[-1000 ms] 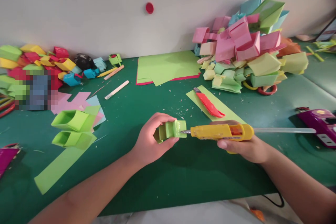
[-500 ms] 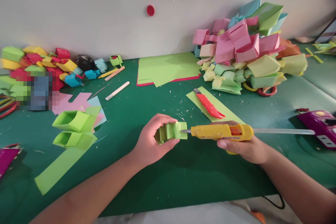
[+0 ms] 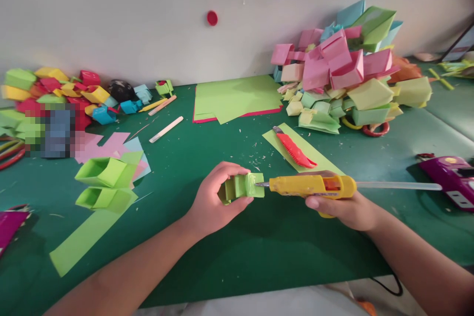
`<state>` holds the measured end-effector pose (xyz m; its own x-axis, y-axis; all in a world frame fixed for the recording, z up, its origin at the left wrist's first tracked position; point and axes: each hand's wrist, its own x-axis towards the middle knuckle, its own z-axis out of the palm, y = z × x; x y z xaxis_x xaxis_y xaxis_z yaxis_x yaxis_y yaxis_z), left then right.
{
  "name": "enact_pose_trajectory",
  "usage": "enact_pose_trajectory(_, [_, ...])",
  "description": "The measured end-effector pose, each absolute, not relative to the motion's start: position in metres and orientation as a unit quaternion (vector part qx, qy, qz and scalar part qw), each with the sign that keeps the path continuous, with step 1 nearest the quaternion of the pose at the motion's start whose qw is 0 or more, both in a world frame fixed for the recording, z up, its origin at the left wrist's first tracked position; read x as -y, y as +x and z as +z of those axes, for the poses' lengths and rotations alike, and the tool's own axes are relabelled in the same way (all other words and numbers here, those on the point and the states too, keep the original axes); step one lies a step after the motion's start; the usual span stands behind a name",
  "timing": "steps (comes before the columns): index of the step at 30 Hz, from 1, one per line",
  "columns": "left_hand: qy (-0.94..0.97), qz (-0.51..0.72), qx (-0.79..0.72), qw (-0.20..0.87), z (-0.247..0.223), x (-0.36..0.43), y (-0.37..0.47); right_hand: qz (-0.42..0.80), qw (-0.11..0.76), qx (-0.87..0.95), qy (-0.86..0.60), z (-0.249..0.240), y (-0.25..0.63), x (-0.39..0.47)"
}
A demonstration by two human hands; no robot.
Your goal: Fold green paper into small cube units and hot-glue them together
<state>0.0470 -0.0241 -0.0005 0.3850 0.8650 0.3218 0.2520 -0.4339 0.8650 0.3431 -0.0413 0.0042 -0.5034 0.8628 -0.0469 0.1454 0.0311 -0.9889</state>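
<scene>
The green folded-paper piece [image 3: 242, 185] sits near the middle of the tabletop [image 3: 222, 261], in my left hand [image 3: 213, 202], thumb and fingers clamped round its sides. My right hand [image 3: 346, 205] is wrapped round the yellow glue gun [image 3: 311, 186], its nozzle at the piece's right end. If I squeeze too hard, the thin walls could buckle; if my fingers slip toward the nozzle, I could get burnt (hot metal, I'd guess). Too much glue might smear. The red cutter [image 3: 294, 149], farther right, could catch my wrist. Marks on the gun are too blurred to read.
</scene>
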Motion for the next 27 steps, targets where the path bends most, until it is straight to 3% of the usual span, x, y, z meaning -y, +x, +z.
enact_pose_trajectory(27, [0.741, 0.399, -0.382, 0.382, -0.0013, 0.0257, 0.0448, 0.569, 0.316, 0.624, -0.433, 0.0054, 0.3418, 0.0411])
